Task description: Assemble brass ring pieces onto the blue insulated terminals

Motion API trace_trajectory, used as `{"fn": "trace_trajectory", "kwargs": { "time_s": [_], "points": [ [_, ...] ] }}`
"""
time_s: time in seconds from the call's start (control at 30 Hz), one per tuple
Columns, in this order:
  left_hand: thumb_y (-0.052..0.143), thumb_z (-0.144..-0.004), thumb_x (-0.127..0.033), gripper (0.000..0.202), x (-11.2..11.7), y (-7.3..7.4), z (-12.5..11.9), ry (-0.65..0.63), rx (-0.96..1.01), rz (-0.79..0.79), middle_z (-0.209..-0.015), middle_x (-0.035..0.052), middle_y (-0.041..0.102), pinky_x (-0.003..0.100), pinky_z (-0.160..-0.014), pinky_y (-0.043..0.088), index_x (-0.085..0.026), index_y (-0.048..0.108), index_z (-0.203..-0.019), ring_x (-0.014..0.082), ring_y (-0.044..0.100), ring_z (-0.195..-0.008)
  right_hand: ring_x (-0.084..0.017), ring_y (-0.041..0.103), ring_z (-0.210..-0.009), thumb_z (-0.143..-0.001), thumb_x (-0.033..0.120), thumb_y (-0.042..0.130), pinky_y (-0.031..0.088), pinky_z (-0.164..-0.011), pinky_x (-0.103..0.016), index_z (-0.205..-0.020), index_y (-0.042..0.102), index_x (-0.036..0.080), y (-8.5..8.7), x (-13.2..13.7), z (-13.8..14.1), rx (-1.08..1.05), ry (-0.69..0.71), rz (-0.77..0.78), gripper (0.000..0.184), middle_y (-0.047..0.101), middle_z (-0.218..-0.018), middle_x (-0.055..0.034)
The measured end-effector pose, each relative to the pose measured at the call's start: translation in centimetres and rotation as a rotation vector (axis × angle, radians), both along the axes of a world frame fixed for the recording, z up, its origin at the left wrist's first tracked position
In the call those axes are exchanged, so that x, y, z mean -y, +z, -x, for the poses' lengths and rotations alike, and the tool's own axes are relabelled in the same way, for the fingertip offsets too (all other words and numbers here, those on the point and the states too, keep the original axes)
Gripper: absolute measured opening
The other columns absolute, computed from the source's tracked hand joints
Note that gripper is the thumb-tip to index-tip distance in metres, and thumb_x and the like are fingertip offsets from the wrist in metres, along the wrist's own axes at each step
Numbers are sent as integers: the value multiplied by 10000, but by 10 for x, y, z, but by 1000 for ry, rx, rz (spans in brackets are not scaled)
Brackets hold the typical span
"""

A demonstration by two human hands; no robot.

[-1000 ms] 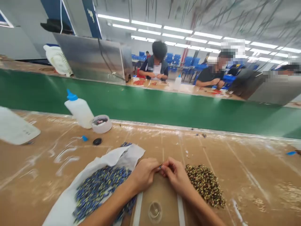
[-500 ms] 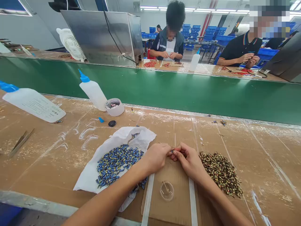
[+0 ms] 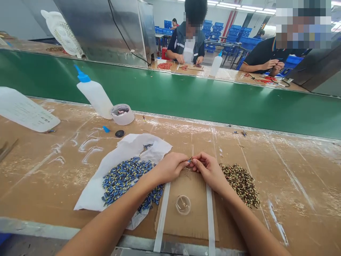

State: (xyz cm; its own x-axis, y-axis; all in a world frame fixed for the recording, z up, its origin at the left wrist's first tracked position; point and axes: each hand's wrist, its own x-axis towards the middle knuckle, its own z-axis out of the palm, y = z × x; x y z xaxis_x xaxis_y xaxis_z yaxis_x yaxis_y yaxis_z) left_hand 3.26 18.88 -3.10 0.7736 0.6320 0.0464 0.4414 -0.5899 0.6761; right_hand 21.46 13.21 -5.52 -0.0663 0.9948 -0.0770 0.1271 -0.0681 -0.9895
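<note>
My left hand point(image 3: 172, 166) and my right hand point(image 3: 209, 170) meet above a taped cardboard board point(image 3: 193, 224). Between their fingertips is a small blue piece point(image 3: 190, 160), pinched from both sides; its exact kind is too small to make out. On the left, partly behind my left forearm, a heap of small blue and yellow pieces point(image 3: 125, 177) lies on white paper point(image 3: 90, 193). Beside my right wrist is a pile of small dark and cream pieces point(image 3: 241, 185). A small clear round dish point(image 3: 183, 209) with a thin stick in it sits on the board below my hands.
White squeeze bottles point(image 3: 96, 97) with a tape roll point(image 3: 122, 115), a blue cap point(image 3: 106, 129) and a black disc point(image 3: 119, 133) stand back left. Tweezers point(image 3: 7, 149) lie at the left edge. Beyond the green belt point(image 3: 170, 92), two people work at another bench.
The view has shifted a little, so most things sit further left and higher. My hands still pinch the small blue piece. A co-worker opposite has moved their hands apart.
</note>
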Motion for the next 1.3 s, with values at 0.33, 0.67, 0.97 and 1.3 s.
{"fn": "trace_trajectory", "kwargs": {
  "time_s": [0.33, 0.67, 0.97, 1.3],
  "points": [
    [434, -955, -159, 254, 5, -2, 6, 84, -50, -25, -800, 13, 660, 242, -698, 360, -173, 635, -802, 156, 594, -776, -153, 606, -650, -906, 495, 560, 470, -618, -258, -825, 586, 175, -9, -5, 13, -12, 27, -62, 332, 675, -750, -50],
    [444, -875, -84, 259, 12, -18, 7, 105, -27, -126, -795, 27, 678, 272, -719, 375, -186, 645, -745, 184, 618, -800, -155, 564, -593, -916, 359, 507, 431, -582, -257, -744, 486, 202, -22, -3, 18, 146, 88, -144, 234, 639, -666, -34],
    [447, -894, -103, 244, 16, -2, 7, 74, -52, -120, -798, 20, 669, 247, -698, 383, -188, 638, -768, 161, 610, -771, -160, 601, -619, -851, 570, 597, 458, -599, -270, -752, 515, 192, -20, -7, 15, -74, 121, -56, 399, 655, -679, -44],
    [407, -980, -260, 310, 11, -5, 8, 118, 13, -62, -822, 35, 686, 244, -691, 385, -176, 622, -774, 169, 605, -776, -126, 593, -585, -761, 609, 696, 434, -573, -239, -806, 546, 164, -17, -14, 15, -233, 72, 2, 471, 664, -680, -32]
  ]
}}
